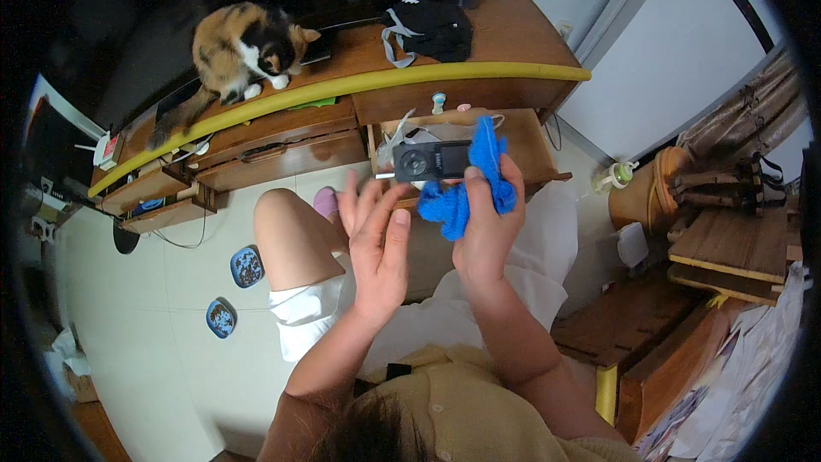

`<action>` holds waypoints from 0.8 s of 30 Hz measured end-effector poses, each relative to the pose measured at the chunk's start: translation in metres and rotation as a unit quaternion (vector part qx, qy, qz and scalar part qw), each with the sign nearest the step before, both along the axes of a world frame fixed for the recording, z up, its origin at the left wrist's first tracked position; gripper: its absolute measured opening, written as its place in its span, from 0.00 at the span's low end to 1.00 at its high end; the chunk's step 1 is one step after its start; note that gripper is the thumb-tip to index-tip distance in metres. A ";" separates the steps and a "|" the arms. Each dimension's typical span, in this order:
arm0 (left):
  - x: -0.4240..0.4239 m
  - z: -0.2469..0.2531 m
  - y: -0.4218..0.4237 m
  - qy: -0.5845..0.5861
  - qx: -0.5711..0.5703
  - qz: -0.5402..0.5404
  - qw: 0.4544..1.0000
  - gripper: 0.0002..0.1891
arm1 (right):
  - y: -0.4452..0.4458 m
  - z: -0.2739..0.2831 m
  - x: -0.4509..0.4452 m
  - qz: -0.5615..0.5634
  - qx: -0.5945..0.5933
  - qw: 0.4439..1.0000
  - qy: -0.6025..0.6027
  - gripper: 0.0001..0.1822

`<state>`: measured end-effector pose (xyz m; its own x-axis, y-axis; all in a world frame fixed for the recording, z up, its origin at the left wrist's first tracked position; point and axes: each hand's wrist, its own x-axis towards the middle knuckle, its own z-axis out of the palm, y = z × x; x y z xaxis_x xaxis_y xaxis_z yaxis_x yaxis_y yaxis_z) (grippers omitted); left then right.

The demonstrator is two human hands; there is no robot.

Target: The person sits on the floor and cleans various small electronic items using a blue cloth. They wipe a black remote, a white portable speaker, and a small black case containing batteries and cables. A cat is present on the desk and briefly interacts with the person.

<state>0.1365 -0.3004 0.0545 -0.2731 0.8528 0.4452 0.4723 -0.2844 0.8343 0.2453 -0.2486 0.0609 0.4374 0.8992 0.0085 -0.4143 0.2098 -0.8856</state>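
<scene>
My right hand [484, 218] holds a bunched blue cloth [490, 186] together with a small dark handheld device [433, 162] that has a round control pad and a screen. The cloth covers the device's right end, and a short metal tip sticks out at its left end. My left hand [378, 237] is just below and left of the device, fingers spread, with nothing seen in it. Behind the device, a wooden drawer [523, 141] stands pulled out, with a clear plastic bag and white items inside.
A calico cat [247, 51] sits on the wooden TV cabinet [507, 29], beside a black cloth bag [433, 32]. Yellow edge padding [385, 80] runs along the cabinet's front. Two blue bowls [246, 267] stand on the floor at left; a bottle [612, 178] and wooden furniture [731, 244] are at right.
</scene>
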 end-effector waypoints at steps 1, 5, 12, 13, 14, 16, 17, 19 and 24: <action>0.000 0.006 0.000 0.031 0.014 0.012 0.999 0.16 | -0.003 -0.001 0.001 -0.010 -0.004 1.000 0.015 0.20; -0.003 0.008 -0.008 0.052 0.018 0.011 0.998 0.16 | 0.001 0.017 0.009 -0.059 0.019 0.998 0.032 0.23; 0.020 0.006 0.027 -0.610 -0.003 -0.172 0.773 0.19 | -0.032 -0.004 -0.012 0.058 -0.004 0.998 -0.023 0.24; 0.018 0.008 0.029 -0.615 -0.012 -0.199 0.763 0.19 | -0.035 -0.006 -0.013 0.070 0.003 0.997 -0.027 0.26; 0.013 0.008 0.029 -0.618 -0.020 -0.226 0.753 0.18 | -0.033 -0.009 -0.008 0.063 0.028 0.994 -0.081 0.27; 0.004 0.004 0.026 -0.606 -0.039 -0.257 0.752 0.17 | -0.025 -0.012 0.009 0.056 0.079 0.978 -0.184 0.30; 0.001 0.005 0.025 -0.606 -0.051 -0.248 0.754 0.17 | -0.023 -0.011 0.018 0.101 0.073 0.972 -0.199 0.31; -0.003 0.015 0.022 -0.604 -0.078 -0.230 0.759 0.16 | -0.021 -0.010 0.037 0.188 0.057 0.954 -0.227 0.33; -0.013 0.020 0.016 -0.546 -0.132 -0.275 0.780 0.15 | -0.020 -0.005 0.059 0.231 0.090 0.949 -0.194 0.34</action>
<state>0.1232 -0.2845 0.0740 0.0734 0.9973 -0.0067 -0.6937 0.0559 0.7181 0.3043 -0.2684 0.0562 -0.0708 0.9630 0.2600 -0.1490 0.2475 -0.9573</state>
